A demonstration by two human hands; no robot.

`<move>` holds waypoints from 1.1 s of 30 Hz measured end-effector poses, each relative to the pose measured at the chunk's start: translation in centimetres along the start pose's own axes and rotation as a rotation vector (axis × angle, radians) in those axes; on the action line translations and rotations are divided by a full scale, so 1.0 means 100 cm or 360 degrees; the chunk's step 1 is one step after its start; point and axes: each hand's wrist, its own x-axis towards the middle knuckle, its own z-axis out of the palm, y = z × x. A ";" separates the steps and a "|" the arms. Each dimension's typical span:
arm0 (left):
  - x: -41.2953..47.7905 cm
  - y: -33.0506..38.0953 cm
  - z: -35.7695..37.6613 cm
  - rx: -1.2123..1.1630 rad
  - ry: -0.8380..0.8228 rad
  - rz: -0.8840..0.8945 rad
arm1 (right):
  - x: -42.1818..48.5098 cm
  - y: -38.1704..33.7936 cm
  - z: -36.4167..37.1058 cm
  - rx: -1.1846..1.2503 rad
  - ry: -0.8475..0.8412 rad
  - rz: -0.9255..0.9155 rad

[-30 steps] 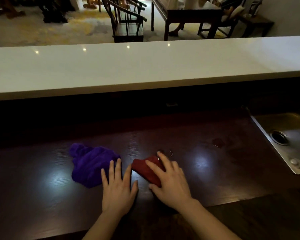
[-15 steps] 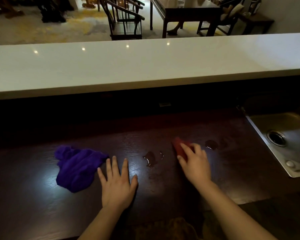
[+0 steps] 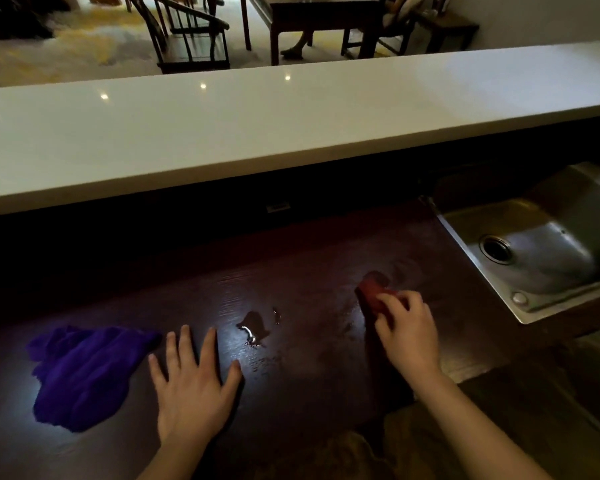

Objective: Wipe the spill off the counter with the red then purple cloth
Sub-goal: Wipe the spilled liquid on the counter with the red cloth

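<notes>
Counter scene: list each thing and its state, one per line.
red cloth: bunched, pressed to the counter under the right hand
purple cloth: crumpled, lying untouched
puddle: still wet, unwiped
left hand: flat on the counter, fingers spread
sink: empty, drain open

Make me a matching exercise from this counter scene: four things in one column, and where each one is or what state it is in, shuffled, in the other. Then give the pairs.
Things
1. red cloth
2. purple cloth
3. puddle
4. left hand

Places or states
A. lying loose at the left of the dark counter, nobody holding it
B. flat on the counter, palm down, holding nothing
C. bunched under the right hand, near the sink
D. shining wet on the wood between the two hands

Pairs: 1-C, 2-A, 3-D, 4-B
</notes>
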 end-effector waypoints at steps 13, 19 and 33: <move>0.002 0.001 0.000 -0.0030 -0.0005 -0.0038 | -0.014 -0.015 0.006 0.0196 -0.0299 -0.0398; 0.003 0.004 0.000 -0.0095 0.0041 -0.0062 | 0.052 0.036 0.001 0.0101 0.0000 0.0117; 0.004 0.002 0.001 -0.0064 0.0072 -0.0063 | 0.015 0.009 0.001 0.0274 -0.0507 -0.0846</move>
